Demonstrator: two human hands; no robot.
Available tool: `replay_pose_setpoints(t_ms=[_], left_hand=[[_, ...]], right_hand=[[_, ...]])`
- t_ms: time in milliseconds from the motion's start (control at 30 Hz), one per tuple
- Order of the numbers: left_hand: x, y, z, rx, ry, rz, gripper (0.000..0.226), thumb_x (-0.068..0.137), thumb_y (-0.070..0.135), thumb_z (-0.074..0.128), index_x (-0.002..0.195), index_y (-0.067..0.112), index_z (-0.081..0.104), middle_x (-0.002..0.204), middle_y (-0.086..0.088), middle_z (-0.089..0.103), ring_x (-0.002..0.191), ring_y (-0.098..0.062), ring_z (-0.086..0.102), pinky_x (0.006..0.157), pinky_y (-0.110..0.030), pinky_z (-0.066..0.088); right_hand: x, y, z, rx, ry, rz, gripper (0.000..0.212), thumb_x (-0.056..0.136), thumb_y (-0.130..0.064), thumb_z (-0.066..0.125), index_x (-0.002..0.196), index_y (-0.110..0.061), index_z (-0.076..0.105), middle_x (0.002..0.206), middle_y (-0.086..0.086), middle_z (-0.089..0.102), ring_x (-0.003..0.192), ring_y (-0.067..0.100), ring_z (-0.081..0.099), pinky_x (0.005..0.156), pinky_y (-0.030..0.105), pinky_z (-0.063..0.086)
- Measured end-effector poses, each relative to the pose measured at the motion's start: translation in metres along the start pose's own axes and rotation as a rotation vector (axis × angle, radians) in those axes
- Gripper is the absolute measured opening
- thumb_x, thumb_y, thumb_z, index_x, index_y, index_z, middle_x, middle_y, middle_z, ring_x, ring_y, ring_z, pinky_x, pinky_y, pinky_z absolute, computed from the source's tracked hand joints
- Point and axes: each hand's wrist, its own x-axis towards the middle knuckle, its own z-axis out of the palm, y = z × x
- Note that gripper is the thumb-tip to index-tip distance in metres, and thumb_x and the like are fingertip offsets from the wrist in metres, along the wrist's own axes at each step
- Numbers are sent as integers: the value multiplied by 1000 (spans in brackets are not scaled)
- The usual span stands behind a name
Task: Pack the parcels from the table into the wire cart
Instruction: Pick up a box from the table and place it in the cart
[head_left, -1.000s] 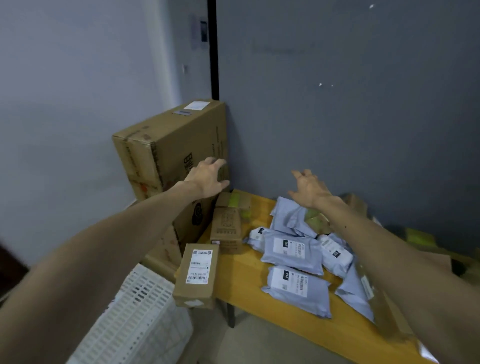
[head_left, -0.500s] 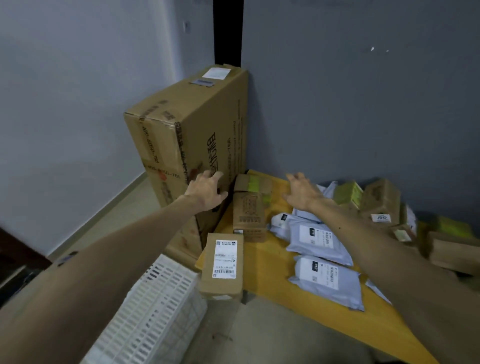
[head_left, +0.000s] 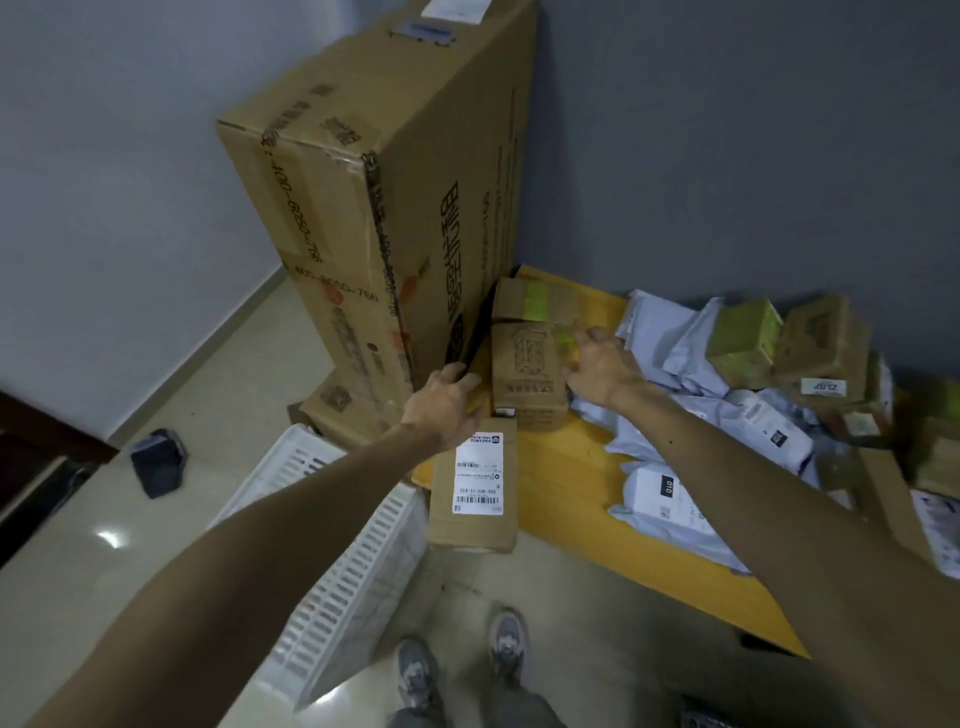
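A small upright brown box (head_left: 524, 371) stands near the back left corner of the yellow table (head_left: 566, 483). My left hand (head_left: 441, 405) is at its left side and my right hand (head_left: 597, 366) at its right side, fingers relaxed; whether they touch it is unclear. A labelled brown box (head_left: 475, 491) overhangs the table's front left edge. Behind the upright box lies a box with green tape (head_left: 537, 300). Grey mailer bags (head_left: 670, 499) and more cartons (head_left: 821, 338) cover the table's right part. The white slatted cart (head_left: 343, 561) stands on the floor at the left.
A tall cardboard carton (head_left: 384, 208) leans in the corner beside the table, with a smaller carton (head_left: 337, 405) at its foot. A dark small object (head_left: 158, 462) lies on the tiled floor. My feet (head_left: 462, 660) stand before the table.
The view tilted down and closer. Both hands dropped from the tall carton and the mailers to either side of the small upright box.
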Motion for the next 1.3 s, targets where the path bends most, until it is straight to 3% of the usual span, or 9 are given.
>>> replay_pose_setpoints(t_ms=[167,267,367,567,700,867,1167,1300], left_hand=[[5,-3,53,-46,-104,-86,57,97,49,51,146,21,42,151,-11,33,143,-33,24,110,-47,39],[8,-6,85,-77,-134,-120,64,93,60,49,144,22,45,147,-10,36,142,-32,22,112,-48,35],[9,-3,110,-38,-66,-133,74,83,74,38,135,23,54,142,0,36,141,-28,16,110,-53,36],[6,8,139,108,-84,-218,93,79,86,36,152,33,16,163,-4,-4,150,-31,-12,115,-67,13],[5,10,144,141,-61,-211,96,77,84,39,154,32,15,164,-6,-2,151,-31,-8,113,-70,14],[5,2,131,135,-122,-168,96,80,78,43,156,31,10,166,1,-6,152,-27,-10,114,-68,14],[6,-2,129,191,-203,-178,101,81,84,35,155,33,-12,162,5,-25,149,-24,-22,110,-75,9],[8,2,133,104,-136,-224,102,77,77,51,155,35,0,164,6,-15,151,-24,-15,110,-73,15]], right_hand=[[33,-9,40,-22,-61,-43,62,98,-39,50,151,-13,32,152,15,34,137,35,34,110,48,36],[55,-13,62,-32,-79,-82,63,96,-43,50,151,-17,32,162,14,15,146,34,20,114,51,29],[82,-19,77,-8,-93,-89,67,95,-42,51,153,-21,27,162,14,14,149,34,8,116,58,23],[119,-36,112,-35,-184,11,86,91,-72,37,158,-25,10,164,9,-2,150,35,-8,113,68,14],[118,-32,123,-35,-143,36,86,91,-70,41,157,-29,6,165,6,-9,150,37,-10,108,76,11],[92,0,126,-74,-120,31,87,88,-63,51,157,-30,8,164,5,-5,150,36,-5,107,76,19],[63,35,143,-126,-118,-5,96,85,-78,38,154,-38,-15,162,-2,-24,149,34,-19,105,80,10],[51,36,141,-145,-110,-31,100,82,-74,48,156,-36,-8,164,-1,-16,150,34,-11,106,76,21]])
